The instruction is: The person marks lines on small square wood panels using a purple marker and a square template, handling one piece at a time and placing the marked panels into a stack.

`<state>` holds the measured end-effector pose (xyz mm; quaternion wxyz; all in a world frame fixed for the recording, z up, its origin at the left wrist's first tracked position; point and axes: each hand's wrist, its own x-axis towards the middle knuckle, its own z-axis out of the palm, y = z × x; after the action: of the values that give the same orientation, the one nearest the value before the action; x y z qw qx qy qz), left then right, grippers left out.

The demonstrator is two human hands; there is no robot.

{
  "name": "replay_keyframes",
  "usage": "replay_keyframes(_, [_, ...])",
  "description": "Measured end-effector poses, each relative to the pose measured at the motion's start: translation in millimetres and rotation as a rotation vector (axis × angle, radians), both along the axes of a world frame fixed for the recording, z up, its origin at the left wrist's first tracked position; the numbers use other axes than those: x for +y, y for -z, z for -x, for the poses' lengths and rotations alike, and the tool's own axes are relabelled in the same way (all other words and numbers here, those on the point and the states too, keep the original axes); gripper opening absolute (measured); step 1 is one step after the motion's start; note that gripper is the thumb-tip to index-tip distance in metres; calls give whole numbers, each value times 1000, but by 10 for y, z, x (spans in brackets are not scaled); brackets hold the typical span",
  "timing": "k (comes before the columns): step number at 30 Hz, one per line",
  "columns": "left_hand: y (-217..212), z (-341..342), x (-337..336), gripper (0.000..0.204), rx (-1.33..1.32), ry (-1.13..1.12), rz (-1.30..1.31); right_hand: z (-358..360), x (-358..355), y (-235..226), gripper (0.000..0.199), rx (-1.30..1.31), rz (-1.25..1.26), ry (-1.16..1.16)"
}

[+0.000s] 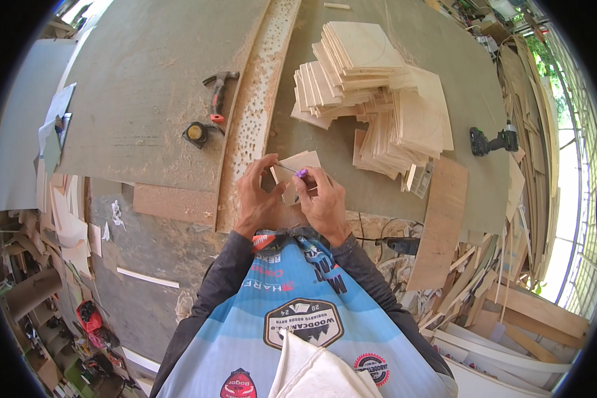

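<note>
Near the front edge of the table, my right hand [324, 199] pinches the purple end [301, 173] of a thin rod-like tool whose exact kind is too small to tell. Its thin shaft [286, 167] runs to the fingertips of my left hand [253, 194], which are closed at the other end. Just beyond and under my fingers are pale thin plywood pieces [305, 159], partly hidden by my hands. Leaning stacks of square plywood pieces [365, 46] stand farther off to the right.
A claw hammer [218, 96] and a tape measure [196, 134] lie left of a pitted board strip [255, 99]. At the right are a cordless drill [494, 139] and a long plywood offcut [440, 222]. A black corded tool [401, 245] sits by the front edge.
</note>
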<state>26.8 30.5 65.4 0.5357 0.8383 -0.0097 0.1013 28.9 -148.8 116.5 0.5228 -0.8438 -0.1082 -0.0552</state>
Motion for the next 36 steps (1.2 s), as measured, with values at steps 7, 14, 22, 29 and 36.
replay_keyframes(7, [-53,-3,-20,62,-16,-5,13,46,26,0,21,10,-20,6])
replay_keyframes(14, [2,6,-18,60,-7,-4,-9,73,41,48,23,49,-13,21])
replay_keyframes(22, [-24,-3,-24,53,5,-1,-20,103,57,37,23,46,-8,30])
replay_keyframes(29, [-6,-4,-26,53,-31,-3,-35,114,76,54,23,30,12,37])
replay_keyframes(36, [8,8,-25,54,-29,-2,-53,102,72,65,23,-14,-1,1])
